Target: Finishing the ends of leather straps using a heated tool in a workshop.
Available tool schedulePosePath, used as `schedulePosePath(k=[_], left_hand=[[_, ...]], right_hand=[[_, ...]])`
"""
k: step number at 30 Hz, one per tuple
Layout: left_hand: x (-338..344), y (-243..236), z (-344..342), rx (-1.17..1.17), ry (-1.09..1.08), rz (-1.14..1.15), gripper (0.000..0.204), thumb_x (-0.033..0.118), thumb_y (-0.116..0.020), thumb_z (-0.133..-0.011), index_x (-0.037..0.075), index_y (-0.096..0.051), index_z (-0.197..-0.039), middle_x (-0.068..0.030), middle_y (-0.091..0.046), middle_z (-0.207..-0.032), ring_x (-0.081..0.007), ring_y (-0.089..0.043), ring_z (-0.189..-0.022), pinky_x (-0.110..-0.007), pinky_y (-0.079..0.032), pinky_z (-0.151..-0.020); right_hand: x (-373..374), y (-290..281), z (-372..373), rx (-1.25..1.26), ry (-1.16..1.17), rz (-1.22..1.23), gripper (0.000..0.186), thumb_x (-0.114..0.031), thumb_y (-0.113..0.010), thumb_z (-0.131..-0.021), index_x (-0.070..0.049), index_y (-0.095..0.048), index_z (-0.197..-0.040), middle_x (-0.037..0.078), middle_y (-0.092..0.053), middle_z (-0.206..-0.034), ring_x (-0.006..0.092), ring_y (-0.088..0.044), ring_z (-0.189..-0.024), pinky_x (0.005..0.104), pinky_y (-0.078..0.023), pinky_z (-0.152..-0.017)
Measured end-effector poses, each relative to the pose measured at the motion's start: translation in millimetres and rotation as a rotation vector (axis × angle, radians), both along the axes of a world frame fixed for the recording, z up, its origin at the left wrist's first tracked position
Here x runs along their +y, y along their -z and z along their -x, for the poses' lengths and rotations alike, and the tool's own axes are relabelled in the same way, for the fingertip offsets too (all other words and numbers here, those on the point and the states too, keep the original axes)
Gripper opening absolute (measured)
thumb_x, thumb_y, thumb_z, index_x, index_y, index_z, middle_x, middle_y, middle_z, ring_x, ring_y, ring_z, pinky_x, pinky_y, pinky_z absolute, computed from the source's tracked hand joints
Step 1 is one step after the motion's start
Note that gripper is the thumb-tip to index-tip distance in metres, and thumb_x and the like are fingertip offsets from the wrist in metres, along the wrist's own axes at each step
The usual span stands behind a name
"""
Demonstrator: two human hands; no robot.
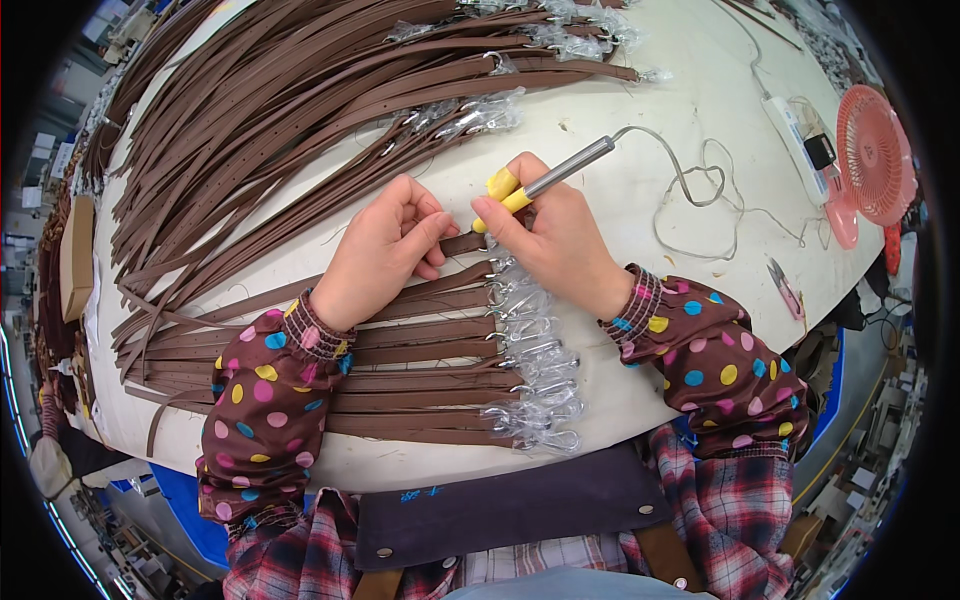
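Note:
My left hand [392, 250] is closed on a brown strap [464, 244] near its metal-fitted end, thumb and fingers pinched together. In my right hand [562, 235] is a corded pen-shaped tool [570, 168] with a grey barrel and a yellow front part. Its tip points down at the strap end, close to my left fingertips; whether it touches cannot be made out. Something yellow covers my right index fingertip. Below my hands, several more brown straps [430, 352] lie side by side, their metal hooks wrapped in clear plastic [535, 340] at the right ends.
A large pile of brown straps [250, 110] fills the table's far left. The tool's grey cord [690, 190] loops across the white table [640, 130] toward a white power strip [797, 140]. At right stand a pink fan [873, 155] and small pink-handled snips [786, 290].

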State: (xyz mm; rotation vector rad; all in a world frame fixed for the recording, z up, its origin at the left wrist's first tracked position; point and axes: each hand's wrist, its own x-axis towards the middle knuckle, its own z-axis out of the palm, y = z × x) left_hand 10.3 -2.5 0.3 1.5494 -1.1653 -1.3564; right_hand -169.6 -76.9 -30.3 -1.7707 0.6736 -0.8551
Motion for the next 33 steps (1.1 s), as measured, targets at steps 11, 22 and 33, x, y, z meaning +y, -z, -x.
schedulePosePath(k=[11,22,33], left_hand=[[-1.7,-0.2,0.7,0.006,0.002,0.003,0.010,0.010,-0.052,-0.096,0.003,-0.044,-0.095,-0.0051,-0.062,-0.090,-0.0062,-0.056,-0.067,-0.021,-0.052,-0.058],[-0.2,0.0,0.3,-0.012,0.010,0.005,0.010,0.010,-0.051,-0.097,0.004,-0.043,-0.095,-0.0056,-0.061,-0.090,-0.0063,-0.056,-0.069,-0.021,-0.052,-0.059],[6.6,-10.3,6.3,-0.750,0.181,0.210,0.027,0.021,-0.074,-0.078,0.007,-0.057,-0.093,-0.0060,-0.062,-0.087,-0.0226,-0.063,-0.077,-0.033,-0.049,-0.067]], right_hand=[[-0.7,-5.0,1.2,0.055,0.009,0.042,0.027,-0.021,-0.063,-0.089,-0.002,-0.044,-0.086,0.010,-0.056,-0.063,0.0194,-0.057,-0.054,0.0307,-0.043,-0.050],[1.2,-3.1,0.0,0.042,0.007,0.047,0.027,-0.020,-0.063,-0.089,-0.002,-0.044,-0.086,0.010,-0.056,-0.064,0.0198,-0.058,-0.055,0.0309,-0.044,-0.051],[-6.6,-6.6,14.2,-0.018,-0.023,0.231,0.015,-0.015,-0.063,-0.090,-0.002,-0.056,-0.096,0.008,-0.059,-0.080,0.0181,-0.057,-0.070,0.0299,-0.046,-0.063]])
